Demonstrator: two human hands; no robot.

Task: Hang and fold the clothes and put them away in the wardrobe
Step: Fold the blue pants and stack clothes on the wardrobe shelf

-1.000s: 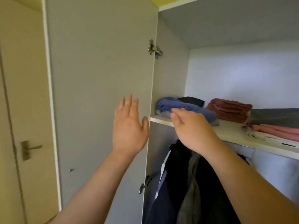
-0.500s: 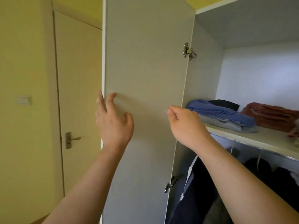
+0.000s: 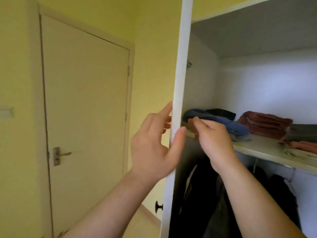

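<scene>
Wardrobe door point(image 3: 180, 74): seen edge-on, a white strip running top to bottom through mid-frame, standing open. Left hand point(image 3: 154, 148) grips this edge at shelf height, with the thumb wrapped onto the right, inner side and the fingers laid along the left, outer side.

Right hand point(image 3: 212, 140): raised just right of the door, back toward the camera, fingers curled in at the front lip of the shelf point(image 3: 257, 148). Cannot tell whether it pinches anything.

Folded clothes lie on the shelf, left to right:
- a blue garment point(image 3: 231, 125) just behind the right hand, with a black piece point(image 3: 221, 112) farther back
- a rust-red stack point(image 3: 267, 124)
- a grey fold point(image 3: 303, 133) over pink cloth point(image 3: 301, 146) and a pale piece point(image 3: 298, 154) at the right margin

Below the shelf, dark hanging clothes point(image 3: 197, 194) fill the near left of the wardrobe. More dark garments point(image 3: 281, 194) hang from the rail point(image 3: 274, 164) farther right.

A dark round knob point(image 3: 158, 206) shows low down, just left of the door edge. Farther left there is a yellow wall point(image 3: 154, 48), a closed cream room door point(image 3: 85, 109) with a metal lever handle point(image 3: 59, 155), and a wall switch point(image 3: 6, 112) at the left margin.
</scene>
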